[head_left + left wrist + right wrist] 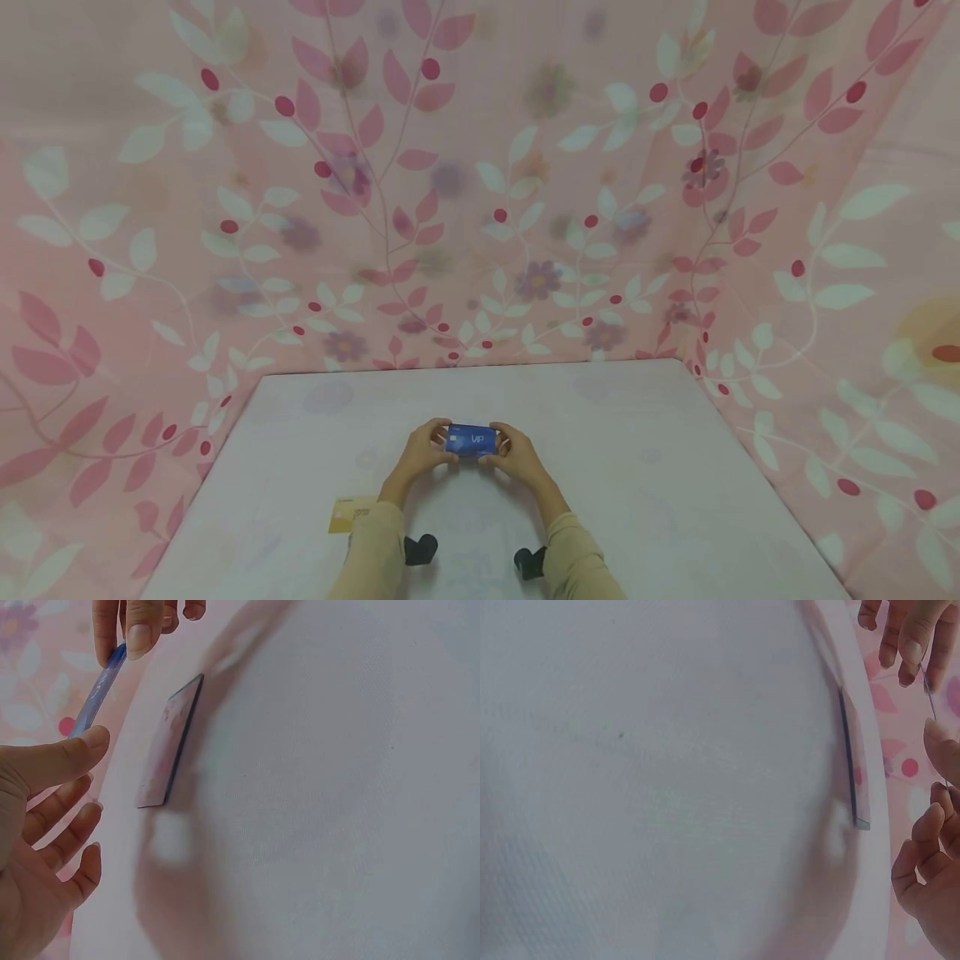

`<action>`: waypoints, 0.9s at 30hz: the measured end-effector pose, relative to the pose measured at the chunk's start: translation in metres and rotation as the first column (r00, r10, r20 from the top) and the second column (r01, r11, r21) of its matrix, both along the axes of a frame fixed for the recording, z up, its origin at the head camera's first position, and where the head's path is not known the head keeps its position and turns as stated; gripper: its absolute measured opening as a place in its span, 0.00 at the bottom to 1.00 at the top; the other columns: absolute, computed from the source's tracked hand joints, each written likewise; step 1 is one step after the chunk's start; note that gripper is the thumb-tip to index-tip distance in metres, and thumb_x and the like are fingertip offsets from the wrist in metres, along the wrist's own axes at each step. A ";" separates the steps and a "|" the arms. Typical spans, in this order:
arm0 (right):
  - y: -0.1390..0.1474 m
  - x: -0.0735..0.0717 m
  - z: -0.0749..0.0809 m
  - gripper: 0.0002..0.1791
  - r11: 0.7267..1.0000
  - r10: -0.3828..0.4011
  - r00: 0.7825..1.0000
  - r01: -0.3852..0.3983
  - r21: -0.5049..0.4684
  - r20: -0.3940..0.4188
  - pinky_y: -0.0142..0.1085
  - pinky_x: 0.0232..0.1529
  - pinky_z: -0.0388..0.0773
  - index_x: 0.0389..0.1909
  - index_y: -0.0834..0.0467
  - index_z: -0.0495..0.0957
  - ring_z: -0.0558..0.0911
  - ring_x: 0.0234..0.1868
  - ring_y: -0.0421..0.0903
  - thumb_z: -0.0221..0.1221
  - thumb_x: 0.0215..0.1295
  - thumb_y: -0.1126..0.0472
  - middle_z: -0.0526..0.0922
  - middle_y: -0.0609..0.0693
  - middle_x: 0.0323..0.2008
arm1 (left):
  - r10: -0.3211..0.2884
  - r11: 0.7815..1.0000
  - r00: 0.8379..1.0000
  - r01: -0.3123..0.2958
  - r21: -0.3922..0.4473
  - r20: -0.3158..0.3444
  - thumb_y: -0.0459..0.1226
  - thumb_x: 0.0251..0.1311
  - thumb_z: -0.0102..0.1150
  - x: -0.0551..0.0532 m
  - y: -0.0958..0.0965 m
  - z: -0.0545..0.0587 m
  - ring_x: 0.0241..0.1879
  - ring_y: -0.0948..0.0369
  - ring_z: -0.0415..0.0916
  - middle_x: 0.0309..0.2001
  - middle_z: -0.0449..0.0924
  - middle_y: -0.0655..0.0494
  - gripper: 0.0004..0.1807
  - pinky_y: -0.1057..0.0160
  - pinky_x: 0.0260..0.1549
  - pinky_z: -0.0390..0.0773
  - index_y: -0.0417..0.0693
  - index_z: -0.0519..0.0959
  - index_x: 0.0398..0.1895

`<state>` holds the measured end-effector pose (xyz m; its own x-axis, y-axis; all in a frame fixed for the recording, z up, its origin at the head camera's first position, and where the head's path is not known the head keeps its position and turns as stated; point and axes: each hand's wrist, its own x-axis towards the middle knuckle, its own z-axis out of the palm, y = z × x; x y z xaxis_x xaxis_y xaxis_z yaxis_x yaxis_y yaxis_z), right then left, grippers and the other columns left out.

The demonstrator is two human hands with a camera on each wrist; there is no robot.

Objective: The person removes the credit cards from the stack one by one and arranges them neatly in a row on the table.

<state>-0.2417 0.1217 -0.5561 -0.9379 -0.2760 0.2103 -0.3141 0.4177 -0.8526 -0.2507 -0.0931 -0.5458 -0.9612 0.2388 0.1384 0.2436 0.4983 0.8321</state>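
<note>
A blue card marked VIP (471,440) is held level by both hands over the white table, its printed face toward the head camera. My left hand (424,450) pinches its left end between thumb and fingers. The right end is pinched the same way by my right hand (519,454). From the left wrist the card (101,694) shows nearly edge-on, the left thumb (94,739) on its near end. Beneath the hands lies a thin, glossy, dark-edged slab (171,742) that mirrors pink; the right wrist view shows the slab (853,761) too. In the head view it is hidden.
A yellow card (345,515) lies on the white table (675,500) beside the left forearm, partly covered by the sleeve. Black wrist mounts (422,549) stick inward from both sleeves. Pink floral cloth (480,167) rises behind the table and along both sides.
</note>
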 end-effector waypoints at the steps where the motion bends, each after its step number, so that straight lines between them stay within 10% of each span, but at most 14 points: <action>1: 0.000 0.001 0.002 0.34 1.000 0.000 1.000 0.000 0.002 -0.007 0.27 0.28 0.70 0.55 0.73 0.68 0.72 0.27 0.43 0.70 0.46 0.68 0.74 0.57 0.30 | 0.003 1.000 1.000 -0.003 0.002 0.000 0.28 0.38 0.72 0.001 0.000 0.001 0.41 0.49 0.75 0.40 0.79 0.43 0.34 0.50 0.41 0.75 0.34 0.72 0.54; 27: -0.008 0.016 0.020 0.35 1.000 0.001 1.000 -0.001 0.020 -0.015 0.28 0.29 0.70 0.57 0.72 0.68 0.73 0.30 0.43 0.69 0.48 0.68 0.74 0.54 0.32 | 0.047 0.998 0.998 -0.045 0.042 -0.033 0.26 0.39 0.71 0.019 -0.006 0.017 0.41 0.50 0.75 0.39 0.79 0.46 0.32 0.47 0.42 0.74 0.35 0.73 0.54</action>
